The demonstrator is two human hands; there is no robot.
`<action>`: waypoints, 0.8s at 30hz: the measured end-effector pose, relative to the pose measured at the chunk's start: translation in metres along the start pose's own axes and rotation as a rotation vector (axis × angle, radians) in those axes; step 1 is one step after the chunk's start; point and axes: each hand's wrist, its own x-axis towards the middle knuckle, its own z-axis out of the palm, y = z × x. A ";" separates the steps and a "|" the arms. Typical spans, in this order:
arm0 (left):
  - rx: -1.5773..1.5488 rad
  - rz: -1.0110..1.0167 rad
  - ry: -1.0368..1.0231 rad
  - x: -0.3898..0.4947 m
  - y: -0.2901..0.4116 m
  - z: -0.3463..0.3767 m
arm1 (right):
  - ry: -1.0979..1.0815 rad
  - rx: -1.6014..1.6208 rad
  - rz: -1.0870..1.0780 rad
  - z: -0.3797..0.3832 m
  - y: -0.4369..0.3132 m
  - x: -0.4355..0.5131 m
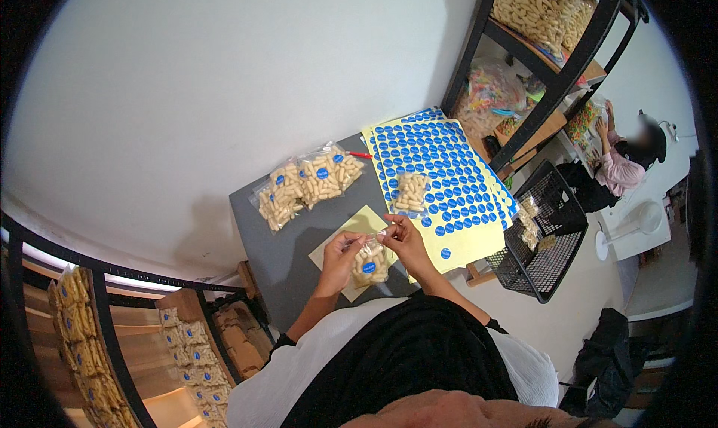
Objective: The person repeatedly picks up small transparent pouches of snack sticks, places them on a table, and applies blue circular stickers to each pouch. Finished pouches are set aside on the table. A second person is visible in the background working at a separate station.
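Observation:
Between my hands is a clear plastic bag of pale stick-shaped snacks (371,257) with a round blue sticker on its front. My left hand (339,259) pinches the bag's top edge at one corner, and my right hand (408,245) grips the same edge at the other. Under the bag lies a pale yellow paper sheet (325,253) on the grey table (263,259). Beyond my right hand, another bag of snacks (412,193) rests on sheets of round blue stickers (471,243). Several stickered bags (314,178) are heaped near the wall.
A red pen (359,154) lies by the sticker sheets. Right of the table stands a black plastic crate (552,271) with small bags inside. Black-framed shelves rise at right (530,52) and lower left (115,338), holding packed snacks. A person (617,167) works farther right.

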 end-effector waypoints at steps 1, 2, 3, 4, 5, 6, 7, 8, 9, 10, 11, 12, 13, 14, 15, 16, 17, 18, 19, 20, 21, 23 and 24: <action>0.037 0.007 -0.004 -0.001 0.003 0.002 | -0.004 -0.018 0.017 0.001 -0.005 -0.001; 0.074 0.013 -0.008 -0.002 0.005 0.003 | -0.009 -0.036 0.033 0.001 -0.008 -0.002; 0.087 0.009 -0.016 -0.002 0.004 0.002 | -0.020 -0.037 0.029 0.000 -0.006 0.000; 0.100 0.004 -0.023 -0.003 0.003 0.002 | -0.032 -0.038 0.024 -0.003 -0.001 0.002; 0.114 -0.001 -0.031 -0.004 0.001 0.002 | -0.044 -0.039 0.020 -0.005 0.004 0.003; 0.144 -0.005 -0.026 -0.004 -0.001 0.001 | -0.032 -0.057 -0.009 -0.005 0.008 0.005; 0.173 -0.008 -0.021 -0.004 -0.005 0.000 | -0.020 -0.074 -0.039 -0.004 0.013 0.006; 0.202 -0.011 -0.016 -0.004 -0.009 -0.001 | -0.008 -0.092 -0.069 -0.003 0.018 0.006; 0.201 -0.031 -0.013 -0.001 -0.017 -0.006 | -0.015 -0.103 -0.044 -0.003 0.026 0.010; 0.196 -0.057 -0.014 0.000 -0.027 -0.010 | -0.016 -0.116 -0.013 -0.006 0.036 0.012; 0.191 -0.083 -0.015 0.000 -0.037 -0.014 | -0.017 -0.129 0.018 -0.008 0.044 0.012; 0.198 -0.093 -0.010 -0.001 -0.041 -0.015 | -0.043 -0.119 0.037 -0.008 0.044 0.012; 0.204 -0.102 -0.004 -0.002 -0.044 -0.016 | -0.038 -0.077 0.066 -0.009 0.043 0.010; 0.210 -0.111 0.001 -0.005 -0.047 -0.018 | -0.034 -0.034 0.095 -0.009 0.042 0.007; 0.219 -0.152 -0.027 -0.008 -0.048 -0.019 | -0.030 0.010 0.123 -0.008 0.040 0.004; 0.228 -0.193 -0.056 -0.011 -0.048 -0.022 | -0.027 0.002 0.121 -0.011 0.046 0.005; 0.236 -0.234 -0.084 -0.014 -0.047 -0.025 | -0.029 0.038 0.142 -0.013 0.052 0.007; 0.296 -0.226 -0.093 -0.016 -0.050 -0.028 | -0.030 0.068 0.168 -0.015 0.053 0.008; 0.356 -0.218 -0.103 -0.016 -0.053 -0.032 | -0.031 0.099 0.194 -0.016 0.054 0.008; 0.417 -0.211 -0.111 -0.017 -0.055 -0.036 | -0.015 0.107 0.194 -0.016 0.055 0.008; 0.374 -0.170 -0.069 -0.016 -0.052 -0.038 | 0.000 0.116 0.191 -0.013 0.052 0.007; 0.295 -0.091 0.011 -0.008 -0.034 -0.043 | 0.010 0.099 0.178 -0.012 0.045 0.005; 0.194 -0.013 0.072 -0.002 -0.026 -0.049 | -0.004 0.071 0.163 -0.013 0.043 0.005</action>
